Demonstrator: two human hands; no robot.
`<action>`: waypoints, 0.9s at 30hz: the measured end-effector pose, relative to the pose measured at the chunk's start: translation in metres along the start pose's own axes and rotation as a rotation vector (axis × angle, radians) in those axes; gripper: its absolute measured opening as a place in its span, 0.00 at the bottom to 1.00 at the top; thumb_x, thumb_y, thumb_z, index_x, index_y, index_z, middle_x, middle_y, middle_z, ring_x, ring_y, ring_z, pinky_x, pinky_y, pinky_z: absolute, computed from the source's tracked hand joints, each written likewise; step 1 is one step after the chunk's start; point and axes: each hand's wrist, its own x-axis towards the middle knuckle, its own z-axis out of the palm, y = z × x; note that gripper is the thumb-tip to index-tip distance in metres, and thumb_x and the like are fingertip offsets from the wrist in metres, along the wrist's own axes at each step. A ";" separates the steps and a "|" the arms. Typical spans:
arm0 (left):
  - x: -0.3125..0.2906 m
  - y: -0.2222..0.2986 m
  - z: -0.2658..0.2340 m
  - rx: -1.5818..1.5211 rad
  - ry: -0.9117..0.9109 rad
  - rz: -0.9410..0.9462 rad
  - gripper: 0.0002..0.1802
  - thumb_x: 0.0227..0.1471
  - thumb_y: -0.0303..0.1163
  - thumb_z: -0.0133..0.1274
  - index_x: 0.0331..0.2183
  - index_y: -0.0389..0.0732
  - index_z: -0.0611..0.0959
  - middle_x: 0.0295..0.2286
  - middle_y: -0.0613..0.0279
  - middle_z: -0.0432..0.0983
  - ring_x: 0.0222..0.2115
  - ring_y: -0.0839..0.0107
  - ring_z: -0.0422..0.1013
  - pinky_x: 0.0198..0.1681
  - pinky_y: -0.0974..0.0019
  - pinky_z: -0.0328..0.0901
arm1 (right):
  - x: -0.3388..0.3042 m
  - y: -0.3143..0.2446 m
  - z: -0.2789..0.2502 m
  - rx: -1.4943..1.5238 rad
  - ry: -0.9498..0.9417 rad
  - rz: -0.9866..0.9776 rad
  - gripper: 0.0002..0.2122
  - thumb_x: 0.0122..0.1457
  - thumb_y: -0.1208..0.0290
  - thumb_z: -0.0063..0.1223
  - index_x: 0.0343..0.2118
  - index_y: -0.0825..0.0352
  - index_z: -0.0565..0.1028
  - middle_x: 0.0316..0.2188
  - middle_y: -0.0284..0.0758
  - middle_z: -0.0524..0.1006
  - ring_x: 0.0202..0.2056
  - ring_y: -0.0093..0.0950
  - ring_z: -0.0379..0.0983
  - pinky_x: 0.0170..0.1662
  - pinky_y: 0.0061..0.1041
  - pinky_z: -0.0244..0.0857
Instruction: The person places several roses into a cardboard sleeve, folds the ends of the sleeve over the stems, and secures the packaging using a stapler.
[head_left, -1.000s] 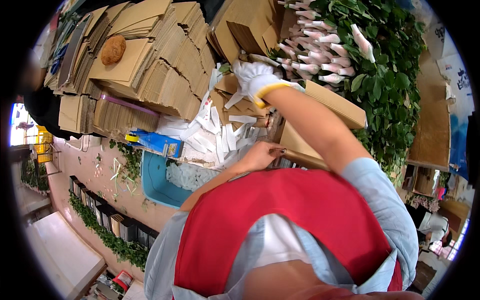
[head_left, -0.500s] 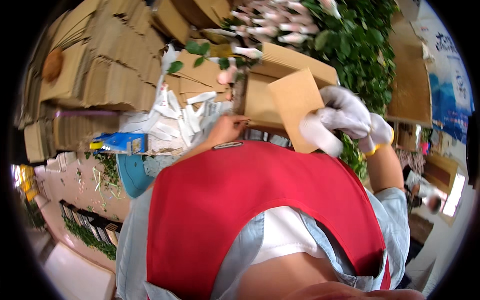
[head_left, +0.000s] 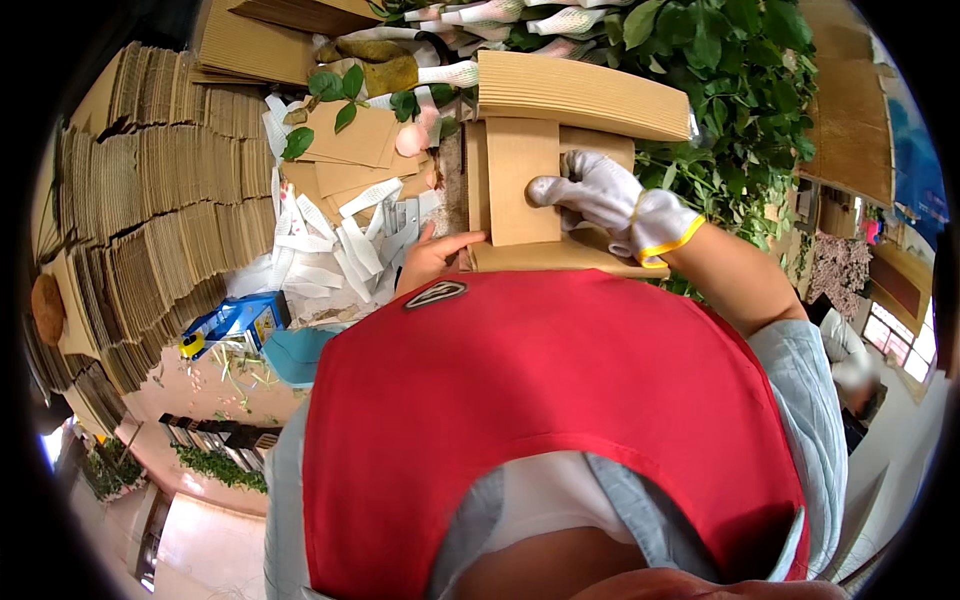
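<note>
My right hand (head_left: 605, 200), in a white knit glove with a yellow cuff, has its thumb on a plain cardboard sheet (head_left: 522, 215). Its fingers curl at the sheet's right edge. That sheet lies across a brown cardboard piece (head_left: 560, 257) by the apron's top edge. My bare left hand (head_left: 435, 258) rests to the left, index finger stretched out to the cardboard's lower left corner and thumb apart. It holds nothing that I can see, though its other fingers are partly hidden. Beyond the sheet sits a stack of cardboard sheets (head_left: 580, 95).
White foam net sleeves (head_left: 350, 245) lie loose at the left, near a pale pink rose (head_left: 411, 140). Tall cardboard stacks (head_left: 170, 170) stand farther left, with a blue box (head_left: 235, 322) below. Leafy stems (head_left: 720, 60) and net-wrapped blooms (head_left: 560, 20) fill the far side.
My right hand has moved left with the cardboard sheet, which was tilted in the air and now lies over the other cardboard. My left hand stays beside it, index finger extended.
</note>
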 end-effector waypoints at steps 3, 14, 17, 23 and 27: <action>0.000 0.012 -0.005 0.047 -0.020 -0.014 0.20 0.47 0.28 0.55 0.45 0.46 0.82 0.19 0.70 0.73 0.26 0.73 0.73 0.66 0.45 0.37 | 0.005 0.015 0.005 0.170 0.048 0.006 0.19 0.51 0.55 0.62 0.34 0.68 0.74 0.19 0.29 0.70 0.18 0.20 0.64 0.22 0.20 0.57; 0.079 0.058 -0.042 0.796 -0.293 0.613 0.13 0.43 0.25 0.53 0.34 0.47 0.85 0.47 0.62 0.73 0.48 0.60 0.68 0.47 0.58 0.66 | -0.002 0.000 0.000 -0.212 0.069 0.018 0.23 0.52 0.50 0.56 0.30 0.71 0.75 0.19 0.38 0.75 0.19 0.30 0.71 0.24 0.33 0.65; 0.101 0.080 -0.029 0.720 -0.446 0.398 0.12 0.41 0.21 0.49 0.28 0.43 0.85 0.41 0.62 0.79 0.49 0.63 0.68 0.46 0.59 0.67 | -0.016 -0.031 -0.011 -1.297 0.181 -0.066 0.23 0.54 0.46 0.46 0.38 0.61 0.80 0.29 0.43 0.80 0.31 0.39 0.79 0.34 0.35 0.73; 0.074 0.088 -0.004 0.831 -0.271 0.441 0.17 0.44 0.20 0.47 0.39 0.40 0.81 0.46 0.55 0.73 0.50 0.58 0.66 0.50 0.59 0.65 | -0.083 -0.023 -0.047 -0.713 -0.043 -0.289 0.32 0.55 0.52 0.55 0.59 0.65 0.63 0.56 0.45 0.68 0.55 0.38 0.67 0.57 0.34 0.62; 0.079 0.071 -0.008 0.816 -0.259 0.573 0.19 0.44 0.22 0.50 0.42 0.41 0.82 0.50 0.56 0.71 0.49 0.58 0.67 0.53 0.62 0.64 | -0.056 0.014 -0.023 -0.943 0.271 -0.266 0.23 0.54 0.57 0.54 0.51 0.61 0.71 0.49 0.45 0.69 0.48 0.44 0.71 0.50 0.38 0.66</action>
